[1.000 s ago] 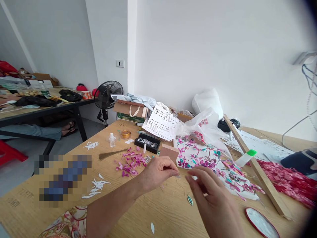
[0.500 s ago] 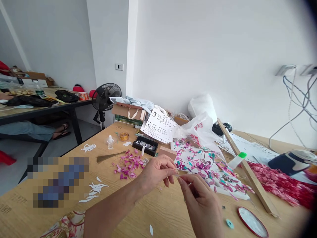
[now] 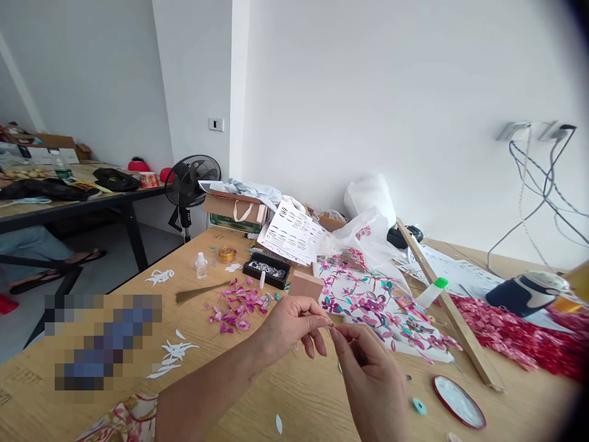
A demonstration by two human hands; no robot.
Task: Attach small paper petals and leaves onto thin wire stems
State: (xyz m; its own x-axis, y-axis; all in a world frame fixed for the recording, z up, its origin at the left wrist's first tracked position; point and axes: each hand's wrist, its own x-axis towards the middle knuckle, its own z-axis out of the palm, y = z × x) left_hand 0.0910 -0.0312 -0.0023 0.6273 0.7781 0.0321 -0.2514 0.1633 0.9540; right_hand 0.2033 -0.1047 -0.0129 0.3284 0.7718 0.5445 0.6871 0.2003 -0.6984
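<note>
My left hand [image 3: 292, 325] and my right hand [image 3: 368, 368] meet over the middle of the wooden table [image 3: 230, 393], thumbs and forefingers pinched and their tips almost touching. Something very small is between the fingertips; it is too tiny to name. Pink petals [image 3: 237, 307] lie loose just beyond my left wrist. Past my fingers stands a small wooden block [image 3: 305, 286]. Magenta and teal wire-stemmed flowers [image 3: 368, 301] spread over white material beyond my right hand. Nearer me lies a single white leaf-shaped piece [image 3: 278, 423].
White cut pieces [image 3: 177, 353] lie left of my forearm. A black tray [image 3: 267, 270], a clear bottle [image 3: 201, 265] and a gold wire spool [image 3: 226, 254] stand farther back. On the right are a long wooden bar [image 3: 448, 307], a red-rimmed oval dish [image 3: 459, 402] and red-pink strands [image 3: 492, 334].
The view has turned slightly right, so the surroundings appear shifted left. Both hands stay pinched together in nearly the same place, with only slight finger movement.
</note>
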